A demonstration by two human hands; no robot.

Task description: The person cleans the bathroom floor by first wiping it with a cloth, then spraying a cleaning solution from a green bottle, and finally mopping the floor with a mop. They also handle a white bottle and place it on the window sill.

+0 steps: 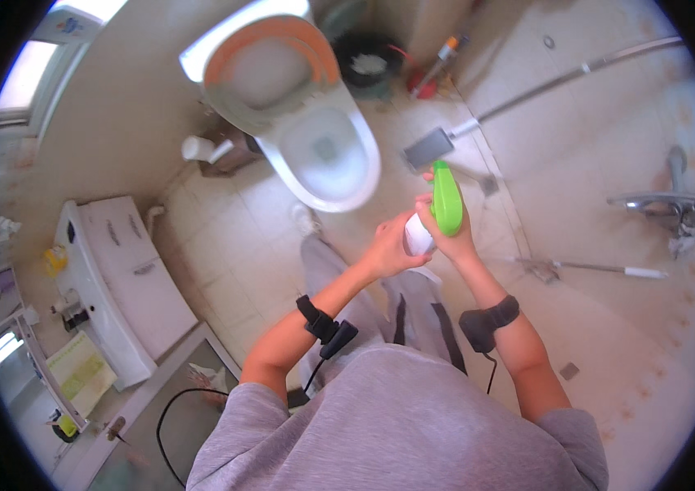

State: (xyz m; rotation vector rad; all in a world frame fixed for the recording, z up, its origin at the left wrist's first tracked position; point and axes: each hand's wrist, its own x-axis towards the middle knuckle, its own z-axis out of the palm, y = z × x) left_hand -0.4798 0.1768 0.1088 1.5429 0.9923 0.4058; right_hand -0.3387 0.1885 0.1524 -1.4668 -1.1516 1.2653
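A white spray bottle with a bright green trigger head (447, 199) is held up in front of my body, its nozzle end directed away from me. My left hand (388, 247) is closed round the white body of the bottle. The fingers of my right hand (456, 239) wrap the bottle near the green head, partly hidden behind it. Beyond my hands, to the left, stands a white toilet (368, 159) with its lid and orange-brown seat raised.
A flat mop (429, 150) with a long metal pole lies to the right of the toilet. Behind it are a dark bin (368, 61) and a red-based brush (425, 83). A wall tap (679, 204) is at right, a white vanity cabinet (136, 274) at left.
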